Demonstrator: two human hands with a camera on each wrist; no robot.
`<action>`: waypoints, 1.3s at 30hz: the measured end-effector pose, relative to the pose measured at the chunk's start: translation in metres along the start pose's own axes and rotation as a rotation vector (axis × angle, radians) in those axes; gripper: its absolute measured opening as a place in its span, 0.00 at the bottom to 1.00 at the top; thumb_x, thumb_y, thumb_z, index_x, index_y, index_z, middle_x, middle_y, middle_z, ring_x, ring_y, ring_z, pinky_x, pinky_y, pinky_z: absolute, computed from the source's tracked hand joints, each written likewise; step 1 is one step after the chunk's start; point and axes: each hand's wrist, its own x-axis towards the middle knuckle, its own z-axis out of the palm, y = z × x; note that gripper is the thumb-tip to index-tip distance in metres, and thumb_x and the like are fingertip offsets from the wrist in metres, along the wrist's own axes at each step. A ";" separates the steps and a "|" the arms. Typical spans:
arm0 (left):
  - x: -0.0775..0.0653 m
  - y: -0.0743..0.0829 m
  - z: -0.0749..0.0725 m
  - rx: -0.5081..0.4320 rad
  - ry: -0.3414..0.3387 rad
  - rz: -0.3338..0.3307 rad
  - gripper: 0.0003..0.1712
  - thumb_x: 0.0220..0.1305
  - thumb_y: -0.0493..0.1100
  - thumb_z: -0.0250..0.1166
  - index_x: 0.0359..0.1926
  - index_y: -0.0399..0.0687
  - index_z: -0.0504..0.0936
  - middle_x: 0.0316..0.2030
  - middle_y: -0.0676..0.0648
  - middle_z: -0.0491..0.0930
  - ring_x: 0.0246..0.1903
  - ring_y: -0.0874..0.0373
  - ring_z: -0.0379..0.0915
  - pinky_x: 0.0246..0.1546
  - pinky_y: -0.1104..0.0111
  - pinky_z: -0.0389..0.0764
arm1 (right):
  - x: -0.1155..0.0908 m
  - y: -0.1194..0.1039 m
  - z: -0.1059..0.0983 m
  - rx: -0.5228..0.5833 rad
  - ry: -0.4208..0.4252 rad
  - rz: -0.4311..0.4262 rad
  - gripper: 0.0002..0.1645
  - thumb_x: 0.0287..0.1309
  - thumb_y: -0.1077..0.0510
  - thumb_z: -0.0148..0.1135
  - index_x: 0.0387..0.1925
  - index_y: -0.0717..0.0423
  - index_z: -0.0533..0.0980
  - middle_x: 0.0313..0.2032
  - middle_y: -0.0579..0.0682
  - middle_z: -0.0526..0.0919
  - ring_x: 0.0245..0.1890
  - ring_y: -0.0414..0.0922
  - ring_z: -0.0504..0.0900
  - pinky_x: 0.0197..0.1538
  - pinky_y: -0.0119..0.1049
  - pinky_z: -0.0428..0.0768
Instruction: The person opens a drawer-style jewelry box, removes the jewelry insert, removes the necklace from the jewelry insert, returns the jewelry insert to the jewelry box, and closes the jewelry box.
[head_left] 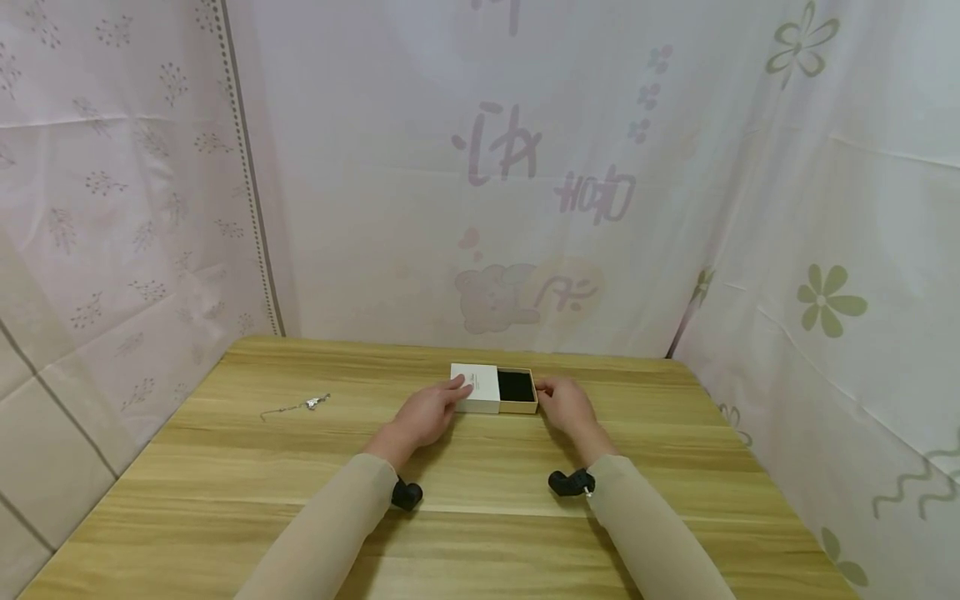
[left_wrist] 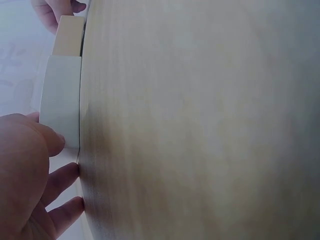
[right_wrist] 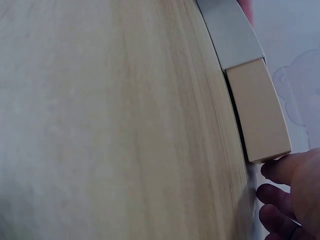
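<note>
A small slide-out gift box lies near the far edge of the table, its white sleeve (head_left: 476, 400) on the left and its tan inner drawer (head_left: 517, 408) drawn partway out to the right. Black padding (head_left: 514, 385) lines the drawer. My left hand (head_left: 429, 414) holds the sleeve, thumb on the near side and fingers over the top. At the drawer's outer end, my right hand (head_left: 567, 406) pinches with curled fingers; the exact grip is partly hidden. In the right wrist view, the thumb (right_wrist: 280, 170) touches the end of the drawer.
A silver chain (head_left: 283, 409) with a small charm (head_left: 312, 402) lies on the wooden table (head_left: 480, 533), left of the box. Patterned curtains (head_left: 375, 208) hang behind the table and at both sides. A black device sits on each wrist.
</note>
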 end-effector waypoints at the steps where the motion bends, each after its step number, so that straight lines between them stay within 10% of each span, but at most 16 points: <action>1: 0.000 0.000 0.000 -0.003 -0.003 -0.002 0.29 0.84 0.34 0.57 0.79 0.52 0.76 0.82 0.44 0.69 0.76 0.40 0.73 0.73 0.47 0.79 | 0.000 0.000 0.000 -0.001 0.000 0.001 0.17 0.79 0.59 0.61 0.61 0.56 0.88 0.58 0.59 0.91 0.59 0.60 0.88 0.65 0.59 0.84; 39: 0.000 0.000 0.001 -0.017 -0.009 -0.019 0.30 0.83 0.32 0.56 0.80 0.54 0.75 0.83 0.47 0.68 0.77 0.42 0.72 0.73 0.48 0.78 | 0.005 -0.013 0.009 -0.002 -0.013 -0.003 0.18 0.79 0.58 0.61 0.62 0.58 0.87 0.59 0.59 0.91 0.60 0.59 0.88 0.66 0.57 0.84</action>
